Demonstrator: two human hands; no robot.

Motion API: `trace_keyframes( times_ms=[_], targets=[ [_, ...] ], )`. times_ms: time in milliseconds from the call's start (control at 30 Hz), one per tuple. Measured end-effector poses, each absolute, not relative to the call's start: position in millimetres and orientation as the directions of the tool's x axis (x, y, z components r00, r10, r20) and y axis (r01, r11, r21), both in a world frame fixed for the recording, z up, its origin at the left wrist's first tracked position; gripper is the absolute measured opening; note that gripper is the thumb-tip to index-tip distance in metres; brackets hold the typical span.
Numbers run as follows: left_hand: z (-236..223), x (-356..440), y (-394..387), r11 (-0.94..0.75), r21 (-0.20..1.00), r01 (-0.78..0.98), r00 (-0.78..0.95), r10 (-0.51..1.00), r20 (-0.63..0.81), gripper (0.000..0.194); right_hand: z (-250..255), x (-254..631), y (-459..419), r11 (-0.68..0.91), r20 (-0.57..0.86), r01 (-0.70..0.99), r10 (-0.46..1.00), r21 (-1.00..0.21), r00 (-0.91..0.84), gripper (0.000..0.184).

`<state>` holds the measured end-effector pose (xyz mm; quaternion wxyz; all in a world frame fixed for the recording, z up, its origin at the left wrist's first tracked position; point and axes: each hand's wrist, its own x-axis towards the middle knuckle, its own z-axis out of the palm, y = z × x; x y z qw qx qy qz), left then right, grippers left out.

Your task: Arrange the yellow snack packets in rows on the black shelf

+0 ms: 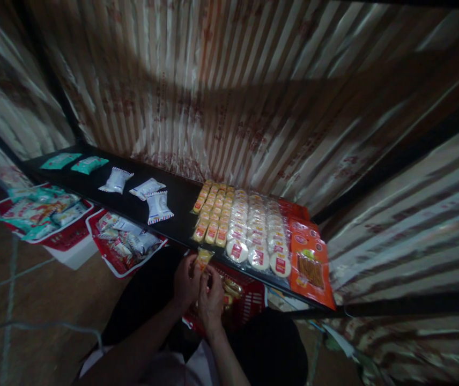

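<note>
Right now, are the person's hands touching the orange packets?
No, the left hand and right hand are at a small yellow packet, away from the orange packets.

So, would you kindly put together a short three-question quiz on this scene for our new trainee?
1. Multiple choice: what are the fingers of the left hand holding, with the right hand close beside it? A: a bottle; B: a small yellow packet; C: a pair of scissors.
2. True or false: the round white packets lie between the yellow rows and the orange bag.
3. Count: how many green packets lie on the black shelf?

Key: 1. B; 2. True; 3. Two.
</note>
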<state>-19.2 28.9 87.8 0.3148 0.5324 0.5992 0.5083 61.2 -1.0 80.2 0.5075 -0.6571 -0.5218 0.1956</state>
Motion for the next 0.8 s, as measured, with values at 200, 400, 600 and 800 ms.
trace_keyframes(
  times_ms=[200,400,600,800],
  targets=[
    [104,-30,50,-0.065,0.941,0.333,-0.346,0.919,0.186,0.026,93,44,21,0.175,0.354,0.516,0.895,-0.839,0.272,0.032],
    [110,-44,71,-0.037,0.941,0.335,-0.395,0.902,0.176,0.029,100,28,42,0.188,0.374,0.533,0.889,-0.825,0.265,0.032],
    [113,-56,97,-0.033,0.956,0.291,-0.37,0.918,0.144,0.03,107,13,64,0.172,0.329,0.485,0.908,-0.857,0.26,0.035],
    [109,-63,125,0.004,0.951,0.308,-0.362,0.925,0.113,0.03,111,4,81,0.12,0.232,0.39,0.939,-0.913,0.253,0.042]
  ],
)
